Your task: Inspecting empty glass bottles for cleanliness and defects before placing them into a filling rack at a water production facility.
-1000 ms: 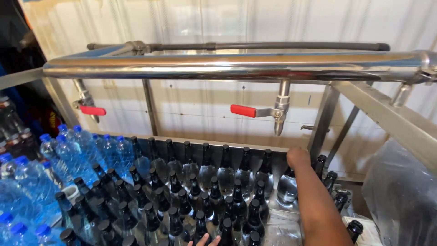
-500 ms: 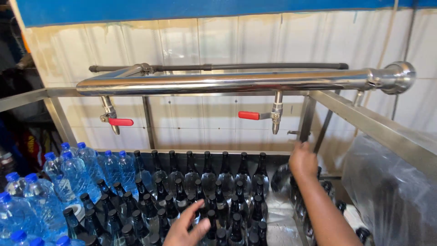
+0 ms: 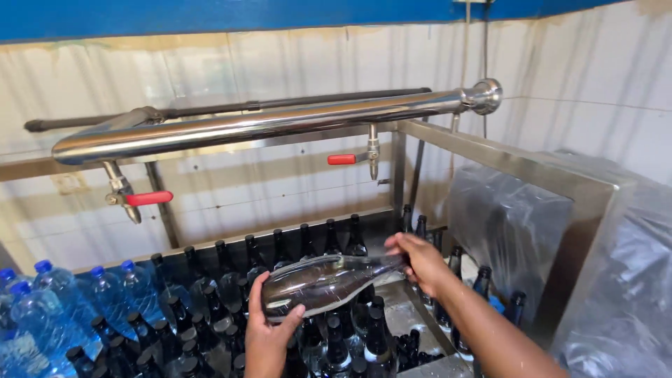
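Fingers [image 3: 290, 316] of the left hand [image 3: 269, 336] curl under the wide base of a clear glass bottle [image 3: 323, 281], while those of the right hand [image 3: 418, 262] close round its neck, so the bottle lies on its side in the air between the two hands, base to the left, neck to the right. Behind and above runs a long steel pipe [image 3: 266, 124] with two downward taps, each with a red handle [image 3: 148, 198]. To the right stands a steel frame [image 3: 518, 161] draped with crumpled clear plastic sheet [image 3: 507, 224]. Beneath the held bottle, rows of dark empty bottles [image 3: 308, 241] stand upright, packed close together. At the far left stand clear plastic bottles [image 3: 63, 308] tinted blue, with blue caps. No labels show on the dark bottles. A blue band [image 3: 210, 14] crosses the top of the white tiled wall.
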